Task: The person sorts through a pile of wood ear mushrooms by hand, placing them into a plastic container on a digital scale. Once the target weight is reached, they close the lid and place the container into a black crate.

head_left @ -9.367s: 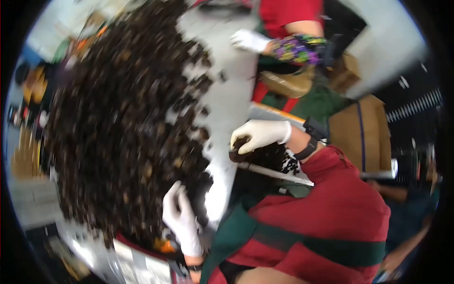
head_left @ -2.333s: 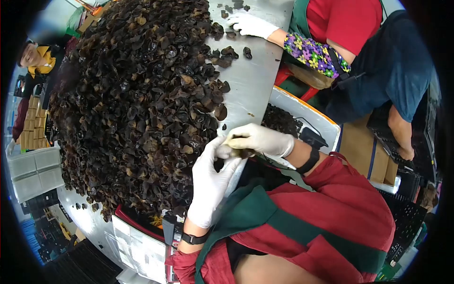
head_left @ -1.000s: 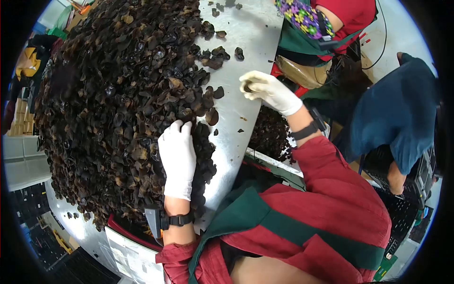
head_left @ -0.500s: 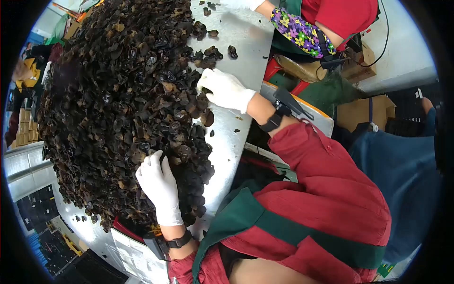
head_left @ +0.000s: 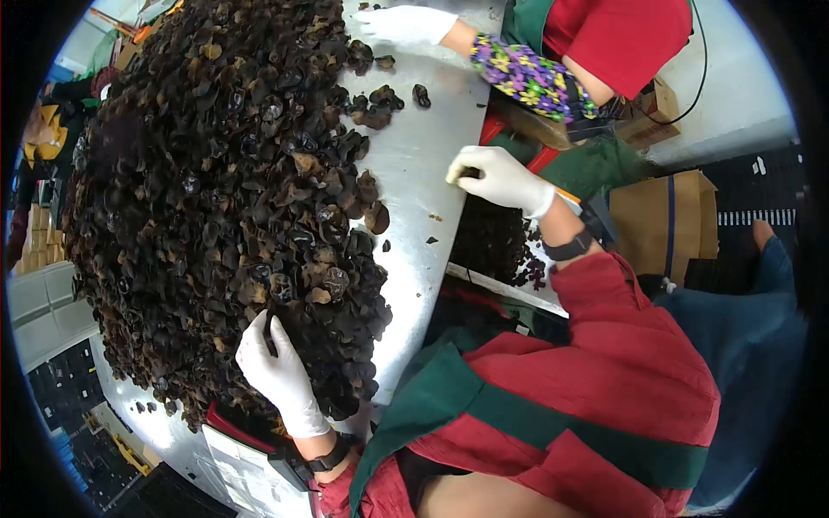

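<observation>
Dark, curled, dried pieces (head_left: 216,198) form a large heap on a metal table (head_left: 406,250). My left hand (head_left: 275,367), in a white glove, is at the heap's near edge. Its thumb and fingers are bent close together, with a dark spot between them; whether that is a held piece is unclear. Past the table edge, my right hand (head_left: 503,180) is raised, also gloved in white. Its fingers curl in toward the thumb, and anything inside is hidden. Below it, a container (head_left: 553,298) holds smaller dark bits.
A co-worker's gloved hand (head_left: 406,24) reaches over the table at the top, below a flowered sleeve (head_left: 531,78). A cardboard box (head_left: 643,224) stands at right. A white tray (head_left: 237,470) lies by my left wrist. Another person (head_left: 43,138) is at far left.
My right hand has moved right, from the heap's edge to past the table edge, uncovering the container's dark bits. My left hand shifted slightly down-left. The co-worker's hand moved left.
</observation>
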Tool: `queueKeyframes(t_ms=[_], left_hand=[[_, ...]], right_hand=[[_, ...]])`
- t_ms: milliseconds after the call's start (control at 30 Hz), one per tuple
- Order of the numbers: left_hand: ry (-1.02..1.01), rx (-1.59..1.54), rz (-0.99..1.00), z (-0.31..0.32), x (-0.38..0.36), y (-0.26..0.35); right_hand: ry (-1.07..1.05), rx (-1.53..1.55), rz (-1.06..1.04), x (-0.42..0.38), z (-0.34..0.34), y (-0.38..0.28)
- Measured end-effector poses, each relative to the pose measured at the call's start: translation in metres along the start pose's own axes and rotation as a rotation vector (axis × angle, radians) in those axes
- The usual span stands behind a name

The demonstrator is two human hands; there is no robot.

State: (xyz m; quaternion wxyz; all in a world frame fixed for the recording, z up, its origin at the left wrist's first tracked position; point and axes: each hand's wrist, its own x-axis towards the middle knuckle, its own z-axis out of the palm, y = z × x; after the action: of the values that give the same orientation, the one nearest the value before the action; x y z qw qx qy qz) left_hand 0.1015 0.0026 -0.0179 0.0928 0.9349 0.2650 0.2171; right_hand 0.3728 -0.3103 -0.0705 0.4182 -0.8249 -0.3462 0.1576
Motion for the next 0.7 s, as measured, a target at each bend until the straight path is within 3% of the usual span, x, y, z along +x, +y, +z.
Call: queueKeyframes(t_ms=[133, 267, 400, 467, 600, 700], left_hand=[[0.010, -0.005, -0.039, -0.004, -0.004, -0.002], [0.009, -0.052, -0.031, -0.003, -0.013, 0.003], [-0.066, -0.027, -0.020, -0.014, -0.025, 0.015], [-0.087, -0.050, -0.036, -0.018, -0.033, 0.016], [-0.140, -0.088, -0.161, -0.029, -0.053, 0.015], [-0.139, -0.106, -0.191, -0.038, -0.064, 0.012]], right_hand=[[-0.035, -0.218, -0.017, -0.015, -0.023, 0.000], [0.206, -0.354, -0.239, 0.011, -0.004, -0.019], [0.010, -0.057, -0.297, 0.038, 0.061, -0.051], [0.003, -0.270, -0.433, 0.043, 0.089, -0.054], [0.149, -0.057, -0.250, 0.041, 0.102, -0.045], [0.074, -0.069, -0.232, 0.042, 0.095, -0.046]])
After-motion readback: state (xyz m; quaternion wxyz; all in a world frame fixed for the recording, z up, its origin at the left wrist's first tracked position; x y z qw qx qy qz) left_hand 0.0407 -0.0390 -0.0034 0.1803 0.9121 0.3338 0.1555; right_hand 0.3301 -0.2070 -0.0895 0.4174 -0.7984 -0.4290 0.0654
